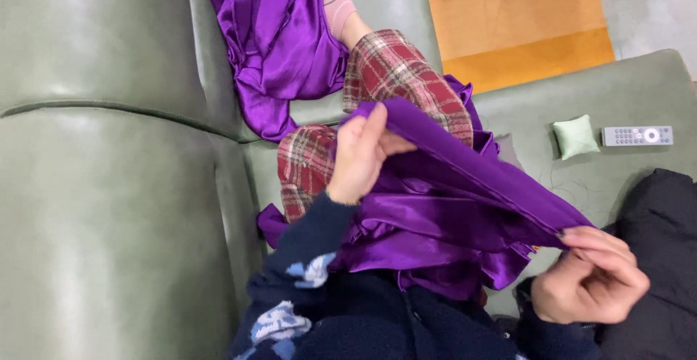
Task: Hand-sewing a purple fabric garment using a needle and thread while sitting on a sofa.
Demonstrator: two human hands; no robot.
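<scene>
Both hands' fingers (374, 124) pinching purple satin cloth (450, 207) — remote (637, 136), green cushion (576, 136) beyond.

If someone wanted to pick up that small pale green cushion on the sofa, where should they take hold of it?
Pinch the pale green cushion across its plump middle, coming straight down from above. It lies flat and alone on the sofa seat, with bare space between it and the grey remote control beside it, so a grip from above probably meets nothing else. Its pointed corners look too thin to hold well.
</scene>
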